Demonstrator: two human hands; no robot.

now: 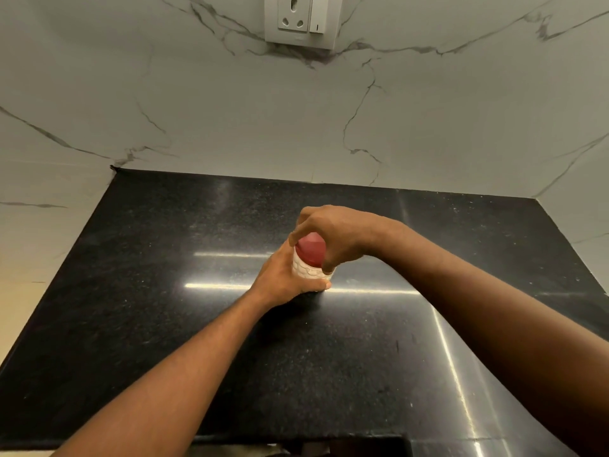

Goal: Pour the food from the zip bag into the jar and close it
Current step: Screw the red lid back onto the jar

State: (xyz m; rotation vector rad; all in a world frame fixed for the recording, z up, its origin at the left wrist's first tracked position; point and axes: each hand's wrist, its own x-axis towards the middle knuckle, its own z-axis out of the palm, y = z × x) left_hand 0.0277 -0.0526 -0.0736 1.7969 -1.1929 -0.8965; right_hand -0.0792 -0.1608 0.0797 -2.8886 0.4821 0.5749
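Note:
A small clear jar [308, 270] with a textured wall and pale contents stands upright near the middle of the black counter [164, 291]. A red lid [310, 250] sits on top of it. My left hand [286, 280] wraps around the jar's body from the left. From above and the right, my right hand [333, 235] reaches over with its fingertips closed around the lid's edge. No zip bag is in view.
A white marble-patterned wall [230, 110] rises behind the counter, with a socket and switch plate [301, 19] high at the centre. The same wall closes in on the left and right sides. The counter's front edge runs along the bottom.

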